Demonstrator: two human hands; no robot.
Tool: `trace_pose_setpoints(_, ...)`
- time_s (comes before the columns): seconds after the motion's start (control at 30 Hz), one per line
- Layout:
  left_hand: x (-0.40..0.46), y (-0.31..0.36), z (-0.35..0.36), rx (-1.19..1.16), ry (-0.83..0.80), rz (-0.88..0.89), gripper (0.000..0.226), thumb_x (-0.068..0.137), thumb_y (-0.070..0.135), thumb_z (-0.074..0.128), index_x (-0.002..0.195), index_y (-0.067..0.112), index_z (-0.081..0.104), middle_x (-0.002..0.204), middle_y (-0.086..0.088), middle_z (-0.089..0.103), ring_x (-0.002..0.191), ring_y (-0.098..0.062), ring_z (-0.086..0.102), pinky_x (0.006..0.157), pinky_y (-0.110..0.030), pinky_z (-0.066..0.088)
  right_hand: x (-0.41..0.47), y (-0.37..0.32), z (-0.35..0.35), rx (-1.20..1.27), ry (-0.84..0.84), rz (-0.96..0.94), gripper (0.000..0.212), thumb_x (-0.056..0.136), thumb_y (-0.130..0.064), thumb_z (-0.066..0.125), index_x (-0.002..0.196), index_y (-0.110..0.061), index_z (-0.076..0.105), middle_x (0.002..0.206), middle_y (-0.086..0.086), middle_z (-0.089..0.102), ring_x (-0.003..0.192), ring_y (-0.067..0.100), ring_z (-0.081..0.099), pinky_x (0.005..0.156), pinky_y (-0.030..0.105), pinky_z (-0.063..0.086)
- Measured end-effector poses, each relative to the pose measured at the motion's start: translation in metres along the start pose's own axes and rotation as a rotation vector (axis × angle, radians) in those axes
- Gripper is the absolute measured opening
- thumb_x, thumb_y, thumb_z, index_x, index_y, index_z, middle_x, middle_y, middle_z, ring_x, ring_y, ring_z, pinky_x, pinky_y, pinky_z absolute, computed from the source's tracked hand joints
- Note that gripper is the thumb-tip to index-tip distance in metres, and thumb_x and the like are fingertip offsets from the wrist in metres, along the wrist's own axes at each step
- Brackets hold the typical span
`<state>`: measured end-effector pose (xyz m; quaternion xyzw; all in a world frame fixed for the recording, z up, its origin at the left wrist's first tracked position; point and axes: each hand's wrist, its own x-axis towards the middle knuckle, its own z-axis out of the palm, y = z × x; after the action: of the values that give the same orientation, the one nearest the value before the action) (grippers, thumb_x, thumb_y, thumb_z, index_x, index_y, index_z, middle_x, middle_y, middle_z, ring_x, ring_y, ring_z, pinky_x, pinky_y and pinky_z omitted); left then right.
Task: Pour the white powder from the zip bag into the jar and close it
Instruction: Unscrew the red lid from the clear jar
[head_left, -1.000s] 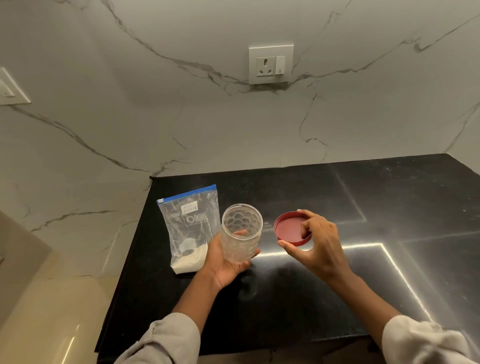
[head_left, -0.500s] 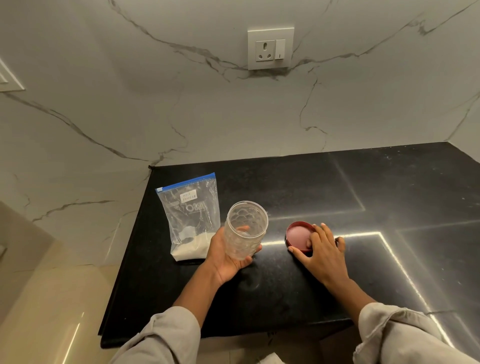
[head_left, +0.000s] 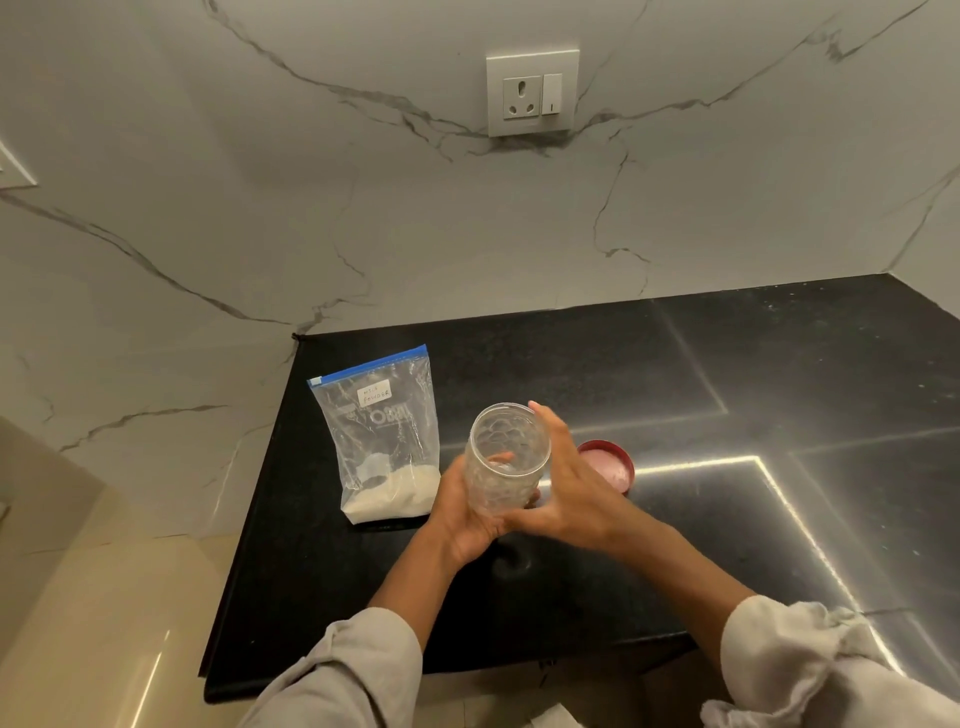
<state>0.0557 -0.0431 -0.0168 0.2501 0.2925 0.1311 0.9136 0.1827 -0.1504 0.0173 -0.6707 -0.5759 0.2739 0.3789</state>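
Two hands meet at the jar (head_left: 506, 457), which is held clear of the black counter (head_left: 727, 364) and tipped a little, its open mouth empty. The left hand (head_left: 470, 512) cups it from below and behind, fingers curled round the glass so that they show through the wall. The right hand (head_left: 563, 483) lies against the jar's right side with straight fingers reaching up to the rim; whether it truly grips or only steadies, I cannot tell. Just right of the hands the red lid (head_left: 613, 465) lies on the counter, partly hidden by the right hand. Left of the jar, near but apart, the zip bag (head_left: 382, 436) stands with its blue seal at the top, apparently closed, and the white powder (head_left: 389, 501) settled at its bottom. None of the powder has reached the jar yet. The risks from here, as I judge them: the floppy bag could fold while tipped and dump powder past the narrow mouth; a jar held in the air may wobble under the pour; and the smooth patterned glass could slip if the hold loosens.
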Motion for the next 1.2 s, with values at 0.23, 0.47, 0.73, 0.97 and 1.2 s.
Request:
trace_pose_setpoints(0.23,0.003,-0.001,-0.002,0.287,0.335,0.092,0.042,0.101,0.043,0.044,0.123,0.015,0.065,0.105,-0.009,0.075,0.089,-0.025,0.073,0.073,-0.040,0.061,0.013,-0.008,0.015,0.157,0.280,-0.016,0.083,0.068,-0.048,0.083,0.132,-0.043,0.031,0.122,-0.024,0.053,0.116,0.000,0.056,0.093,0.025,0.052)
trace_pose_setpoints(0.47,-0.002,-0.006,0.008,1.008,0.431,0.420,0.045,0.101,0.013,0.047,0.143,0.029,0.044,0.141,-0.002,0.054,0.124,-0.016,0.055,0.106,-0.037,0.048,0.008,0.033,0.013,0.058,0.318,0.115,0.094,0.068,-0.046,0.084,0.138,-0.042,0.022,0.134,-0.015,0.046,0.122,0.000,0.048,0.101,0.027,0.047)
trace_pose_setpoints(0.73,-0.004,-0.009,0.010,1.164,0.360,0.446,0.056,0.100,0.012,0.053,0.150,0.030,0.034,0.151,0.002,0.043,0.127,-0.015,0.052,0.107,-0.036,0.048,0.010,0.040,0.016,0.022,0.330,0.130,0.096,0.066,-0.052,0.082,0.133,-0.057,0.013,0.135,-0.023,0.040,0.120,-0.014,0.041,0.096,0.014,0.041)
trace_pose_setpoints(0.97,-0.007,-0.010,0.009,1.192,0.373,0.451,0.066,0.099,0.016,0.057,0.154,0.029,0.024,0.158,-0.002,0.032,0.135,-0.018,0.047,0.110,-0.044,0.046,0.003,0.050,0.019,-0.032,0.283,0.124,0.122,0.065,-0.050,0.084,0.151,-0.029,0.000,0.157,-0.003,0.022,0.142,0.011,0.026,0.113,0.032,0.030)
trace_pose_setpoints(1.2,-0.008,-0.013,0.003,1.214,0.330,0.416,0.074,0.094,0.022,0.067,0.153,0.033,0.025,0.153,-0.001,0.040,0.130,-0.015,0.051,0.102,-0.027,0.045,0.008,0.052,0.015,0.117,0.259,0.138,0.103,0.067,-0.046,0.085,0.145,-0.041,0.018,0.143,-0.021,0.038,0.129,-0.006,0.039,0.105,0.022,0.039)
